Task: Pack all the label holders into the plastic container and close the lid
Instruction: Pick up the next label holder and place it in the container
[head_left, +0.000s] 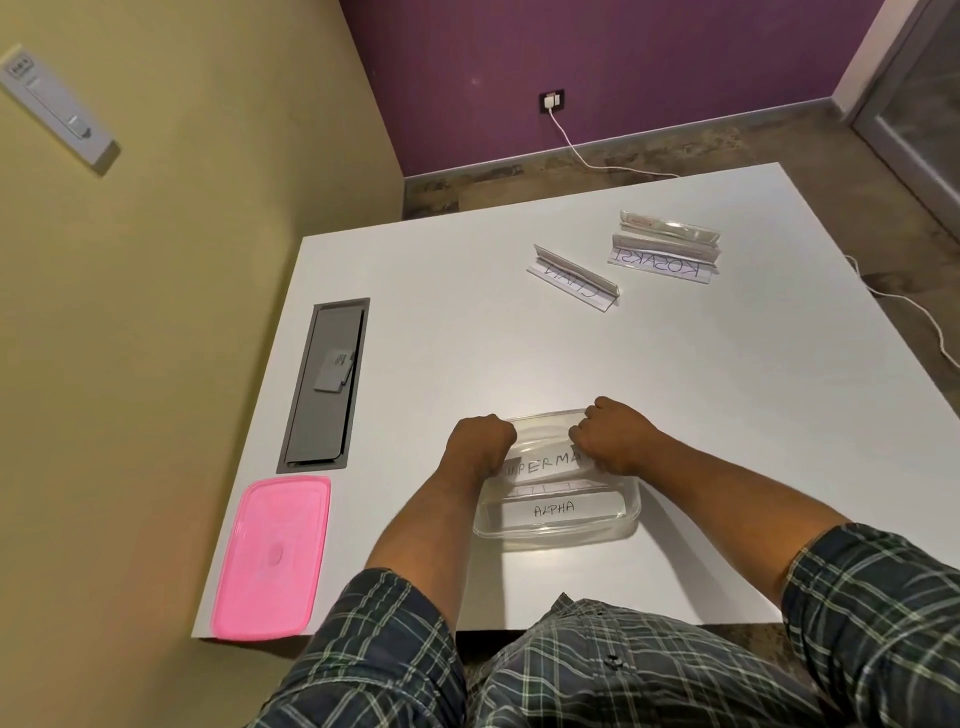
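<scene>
Both your hands hold a label holder inside the clear plastic container (558, 525).
Your left hand (480, 441) and right hand (613, 436) curl their fingers around the ends of the white "SUPERMAN" label holder (543, 464), just above the container.

Probably an office meeting room: a white table (467, 338) with a built-in cable hatch (324, 384), painted walls and a wall socket (551, 100).

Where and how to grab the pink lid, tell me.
Take the pink lid by its near short edge, which seems to jut slightly past the table edge. Come from the front, fingers under, thumb on top; it lies flat, so a top pinch would probably slip.
</scene>
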